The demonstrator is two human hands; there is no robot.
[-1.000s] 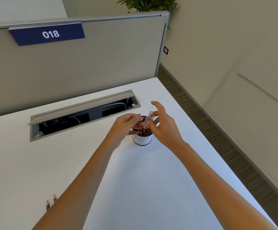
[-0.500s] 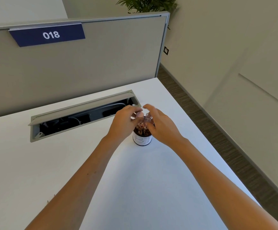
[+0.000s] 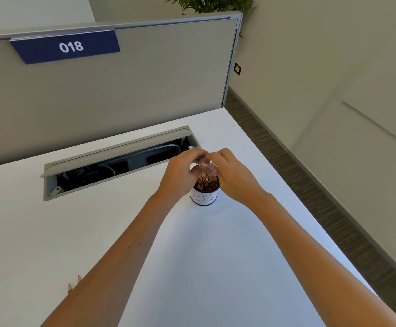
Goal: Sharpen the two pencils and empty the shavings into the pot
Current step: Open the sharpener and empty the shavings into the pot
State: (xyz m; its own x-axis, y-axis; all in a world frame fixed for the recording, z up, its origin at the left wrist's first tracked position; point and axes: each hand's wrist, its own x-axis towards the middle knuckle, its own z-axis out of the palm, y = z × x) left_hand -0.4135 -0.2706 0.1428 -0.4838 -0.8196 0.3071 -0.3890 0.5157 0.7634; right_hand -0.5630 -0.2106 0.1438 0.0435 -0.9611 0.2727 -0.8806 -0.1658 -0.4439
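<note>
A small pot (image 3: 204,197) with a white label stands on the white desk (image 3: 216,256), filled with brown pencil shavings (image 3: 206,182). Directly above it my left hand (image 3: 180,173) and my right hand (image 3: 233,175) meet, both gripping a small clear plastic sharpener case (image 3: 207,166); fingers and blur hide most of it. The tips of two pencils (image 3: 73,283) show at the lower left, beside my left forearm, which covers the rest of them.
An open cable tray (image 3: 119,166) is sunk into the desk behind the pot. A grey partition (image 3: 121,90) with a blue "018" sign rises at the back. The desk's right edge (image 3: 310,208) drops to a floor strip.
My hands have closed together over the pot; the clear case, earlier held up in my right hand, is now between both hands. The view has shifted slightly.
</note>
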